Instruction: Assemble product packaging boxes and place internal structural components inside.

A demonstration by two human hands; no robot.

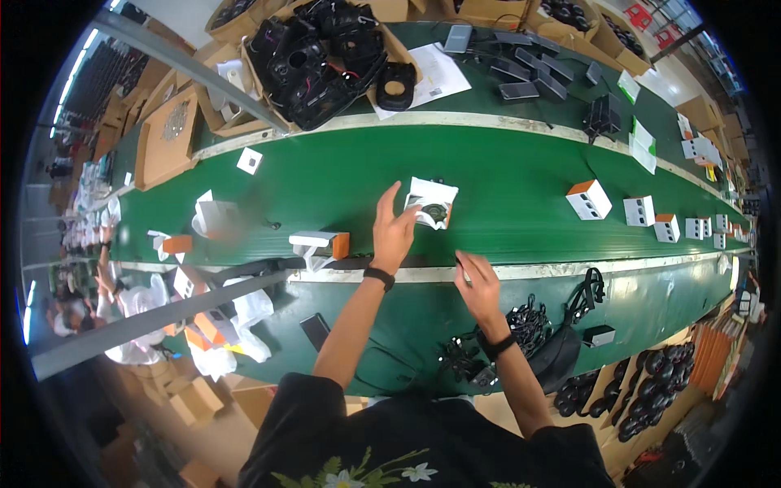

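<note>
Fingers spread apart, the left hand (392, 236) is now laid against the open white box (447, 194) at centre frame, dark contents (435, 213) seemingly placed but not covered, while the right hand (482, 289) is held lower, fingers bunched, grip untellable, and closed-looking boxes (589, 201) are already lined up at frame right.

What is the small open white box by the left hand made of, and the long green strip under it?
The small open white box by the left hand looks like matt card: thin, flat sides. The long green strip looks like smooth rubber or plastic, I can't tell which: even colour, faint sheen.
</note>
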